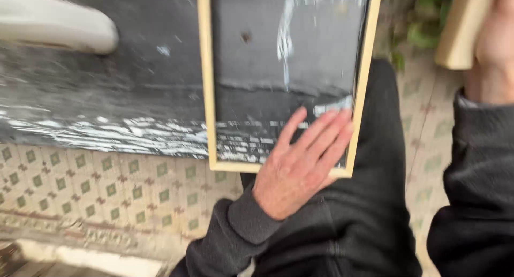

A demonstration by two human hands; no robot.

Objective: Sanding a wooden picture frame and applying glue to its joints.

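Wood-framed glass panel [289,79] centre, long axis near-far, near end over the lap, top cut off. Left hand [300,167] flat on near right corner, fingers together, extended. Right hand [495,46] far right holds pale wooden block [461,28]; fingers' state: cannot tell.

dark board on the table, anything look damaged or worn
Yes: the dark board has white scraped streaks along its near edge, like worn paint. The left hand lies flat on a wood-framed pane over it.
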